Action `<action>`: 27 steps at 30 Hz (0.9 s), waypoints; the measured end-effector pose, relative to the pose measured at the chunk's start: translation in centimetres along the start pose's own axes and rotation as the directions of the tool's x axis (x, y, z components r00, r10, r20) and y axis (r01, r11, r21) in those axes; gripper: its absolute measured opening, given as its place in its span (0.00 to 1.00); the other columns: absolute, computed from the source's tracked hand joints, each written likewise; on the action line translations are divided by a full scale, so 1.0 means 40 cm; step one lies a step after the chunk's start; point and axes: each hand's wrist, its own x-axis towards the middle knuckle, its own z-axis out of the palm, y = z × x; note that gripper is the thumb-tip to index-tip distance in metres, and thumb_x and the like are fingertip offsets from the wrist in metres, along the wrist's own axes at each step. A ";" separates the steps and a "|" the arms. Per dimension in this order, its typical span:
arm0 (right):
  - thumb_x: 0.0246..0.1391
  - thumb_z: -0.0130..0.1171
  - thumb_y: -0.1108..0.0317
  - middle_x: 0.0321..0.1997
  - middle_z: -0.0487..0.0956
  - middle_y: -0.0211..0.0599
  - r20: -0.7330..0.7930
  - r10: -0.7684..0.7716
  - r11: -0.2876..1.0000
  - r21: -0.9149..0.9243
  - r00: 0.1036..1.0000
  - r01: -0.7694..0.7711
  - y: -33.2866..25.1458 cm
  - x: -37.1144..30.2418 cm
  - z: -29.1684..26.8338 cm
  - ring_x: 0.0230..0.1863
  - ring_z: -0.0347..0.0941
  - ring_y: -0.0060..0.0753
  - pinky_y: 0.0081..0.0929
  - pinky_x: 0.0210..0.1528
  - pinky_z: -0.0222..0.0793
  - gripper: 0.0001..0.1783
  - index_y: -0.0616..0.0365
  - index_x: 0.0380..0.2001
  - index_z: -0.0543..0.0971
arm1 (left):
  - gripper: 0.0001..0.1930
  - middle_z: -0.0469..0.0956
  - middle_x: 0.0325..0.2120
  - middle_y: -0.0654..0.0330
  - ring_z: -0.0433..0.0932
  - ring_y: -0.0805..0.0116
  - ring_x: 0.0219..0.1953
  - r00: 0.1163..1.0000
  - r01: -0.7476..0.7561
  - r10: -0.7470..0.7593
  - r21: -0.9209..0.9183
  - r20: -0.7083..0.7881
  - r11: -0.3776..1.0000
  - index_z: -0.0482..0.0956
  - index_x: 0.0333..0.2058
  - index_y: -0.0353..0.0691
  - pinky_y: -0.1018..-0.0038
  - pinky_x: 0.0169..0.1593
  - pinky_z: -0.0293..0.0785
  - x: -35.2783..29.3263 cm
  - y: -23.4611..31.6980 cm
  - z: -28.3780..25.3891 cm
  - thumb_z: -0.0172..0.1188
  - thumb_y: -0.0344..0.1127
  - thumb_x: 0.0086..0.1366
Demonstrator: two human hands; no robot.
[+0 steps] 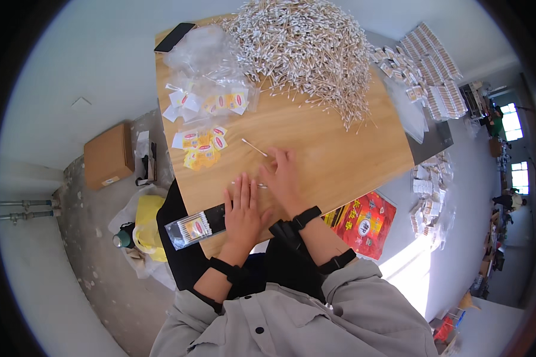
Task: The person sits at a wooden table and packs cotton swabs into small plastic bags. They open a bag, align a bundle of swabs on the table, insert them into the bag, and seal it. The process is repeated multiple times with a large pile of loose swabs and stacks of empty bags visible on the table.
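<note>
My left hand (pixel 243 209) lies flat on the wooden table near its front edge, fingers stretched out. Beside its fingertips the white end of a cotton swab (pixel 262 185) shows; the rest is hidden under the hand. My right hand (pixel 281 177) is just to the right, fingers bent but apart, fingertips near the table top. A single cotton swab (pixel 253 146) lies slantwise by its fingertips; whether they touch it I cannot tell. Left of my left hand, a clear bag of cotton swabs (pixel 192 228) with a printed card rests on a dark flat object (pixel 216 218) at the table's corner.
A large heap of cotton swabs (pixel 304 50) covers the table's far side. At left are yellow-and-white cards (pixel 202 147), clear plastic bags (pixel 205 53) and a black phone (pixel 174 37). Packed bundles (pixel 432 65) stand beyond the right edge. A cardboard box (pixel 108 156) sits on the floor.
</note>
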 end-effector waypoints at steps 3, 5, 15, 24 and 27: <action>0.46 0.67 0.68 0.39 0.72 0.42 0.059 -0.217 0.950 -0.218 0.974 0.225 -0.031 0.064 0.001 0.41 0.73 0.44 0.37 0.42 0.72 0.14 0.52 0.39 0.80 | 0.49 0.51 0.69 0.49 0.47 0.54 0.72 0.999 -0.015 0.007 0.147 0.050 0.989 0.55 0.67 0.35 0.49 0.71 0.42 0.008 -0.004 0.004 0.65 0.57 0.54; 0.45 0.67 0.67 0.36 0.73 0.42 0.222 -0.221 0.942 -0.203 0.949 0.267 0.019 0.076 0.025 0.40 0.73 0.46 0.36 0.40 0.73 0.16 0.51 0.41 0.80 | 0.48 0.51 0.69 0.48 0.47 0.52 0.72 0.997 -0.003 -0.006 0.124 0.077 0.992 0.55 0.67 0.34 0.48 0.71 0.42 0.018 0.002 -0.010 0.64 0.55 0.55; 0.56 0.64 0.53 0.53 0.70 0.40 0.148 0.301 0.637 0.704 0.942 -0.315 -0.088 0.358 -0.038 0.50 0.68 0.32 0.35 0.53 0.71 0.36 0.57 0.61 0.62 | 0.42 0.50 0.69 0.46 0.45 0.49 0.72 0.996 0.057 -0.057 0.000 0.067 0.998 0.58 0.66 0.35 0.48 0.71 0.39 0.058 0.018 -0.027 0.60 0.53 0.59; 0.51 0.69 0.68 0.53 0.69 0.40 0.314 0.497 0.142 0.890 0.809 -0.433 -0.019 0.679 -0.041 0.47 0.68 0.40 0.39 0.45 0.78 0.36 0.52 0.57 0.59 | 0.42 0.49 0.70 0.48 0.45 0.50 0.72 0.995 0.055 -0.053 -0.015 0.080 0.998 0.56 0.66 0.36 0.48 0.71 0.40 0.067 0.023 -0.031 0.60 0.52 0.59; 0.54 0.63 0.75 0.48 0.72 0.37 0.217 0.451 0.158 0.935 0.866 -0.316 0.047 0.657 -0.016 0.45 0.72 0.37 0.36 0.45 0.78 0.29 0.53 0.55 0.62 | 0.42 0.49 0.70 0.48 0.45 0.50 0.72 0.996 0.050 -0.048 -0.015 0.077 0.999 0.56 0.66 0.36 0.48 0.71 0.40 0.063 0.022 -0.031 0.59 0.52 0.59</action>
